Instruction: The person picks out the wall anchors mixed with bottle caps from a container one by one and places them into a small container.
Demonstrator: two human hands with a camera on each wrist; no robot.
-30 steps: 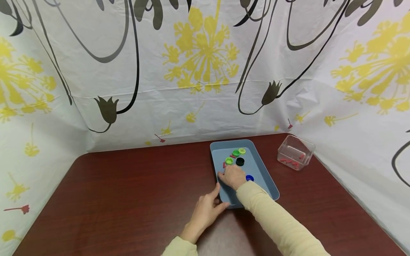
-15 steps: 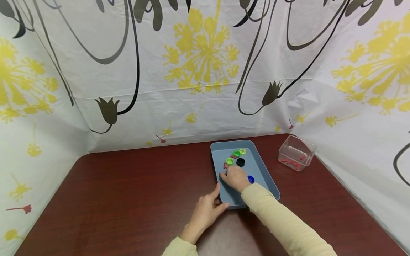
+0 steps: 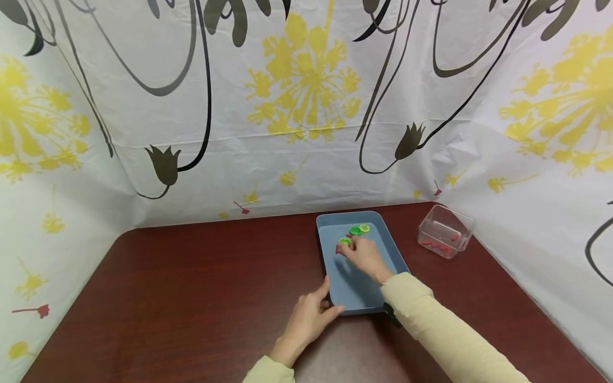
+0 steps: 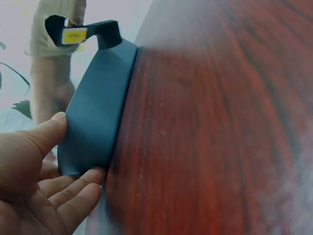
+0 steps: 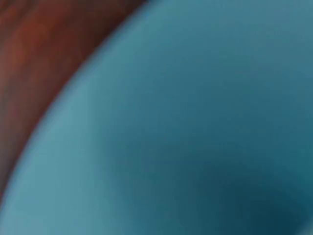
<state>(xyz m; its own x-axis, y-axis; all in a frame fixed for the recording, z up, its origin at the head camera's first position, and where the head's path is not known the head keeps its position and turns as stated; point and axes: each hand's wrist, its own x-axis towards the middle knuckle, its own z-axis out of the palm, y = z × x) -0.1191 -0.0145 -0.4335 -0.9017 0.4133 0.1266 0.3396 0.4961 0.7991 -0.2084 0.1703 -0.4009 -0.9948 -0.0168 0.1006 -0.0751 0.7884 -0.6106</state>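
Note:
In the head view, my left hand [image 3: 305, 316] holds the near left corner of a blue-grey tray [image 3: 354, 311]. The left wrist view has the thumb of that hand [image 4: 54, 181] on the tray's rim, its fingers at the outer wall [image 4: 98, 103]. My right hand [image 3: 367, 258] is over the tray, fingertips pointing down at a light green bottle cap [image 3: 345, 241] and small red pieces [image 3: 338, 249]. Whether it pinches anything is hidden. A green cap [image 3: 355, 231] and a yellow-green cap [image 3: 365, 227] lie farther back. The right wrist view is blurred.
A clear plastic box [image 3: 442, 229] with several red pieces stands right of the tray on the dark red-brown table [image 3: 215, 287]. A patterned white cloth [image 3: 230, 175] hangs behind the table and along its sides.
My right hand has risen and moved slightly right, and its fingers now reach the light green cap. The black and blue caps are out of sight. My left hand keeps its place.

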